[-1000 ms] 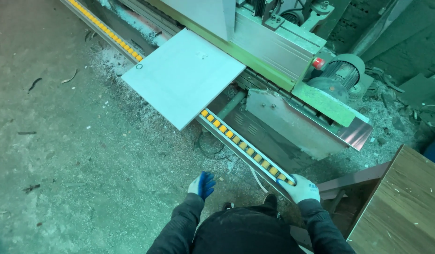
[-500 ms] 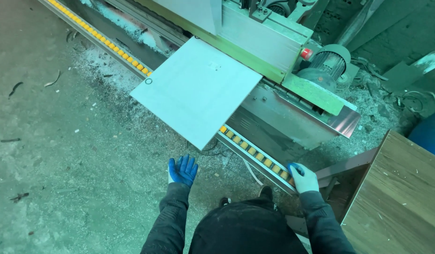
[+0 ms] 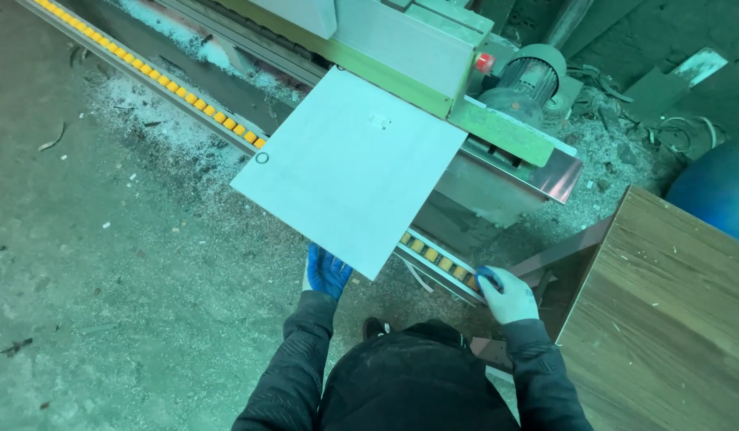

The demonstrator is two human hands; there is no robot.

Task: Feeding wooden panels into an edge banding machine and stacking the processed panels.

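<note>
A pale square panel (image 3: pixel 349 168) lies flat on the roller rail (image 3: pixel 186 97) of a green edge-working machine (image 3: pixel 401 44), with its near corner hanging out over the floor toward me. My left hand (image 3: pixel 328 271), in a blue glove, is at the panel's near edge, and its fingertips are hidden under the board. My right hand (image 3: pixel 509 294), in a pale glove with blue fingertips, rests on the near end of the rail with its fingers curled over it. My dark sleeves and jacket fill the bottom of the view.
A brown wood-grain board (image 3: pixel 665 311) stands close at the right. Behind it is a blue barrel (image 3: pixel 717 187). An electric motor (image 3: pixel 533 76) sits on the machine's end. Sawdust and scraps cover the concrete floor (image 3: pixel 106 263) at the left.
The panel has travelled along the rail toward me. My left hand has risen from the floor side to the panel's near edge. The right hand has stayed on the rail end.
</note>
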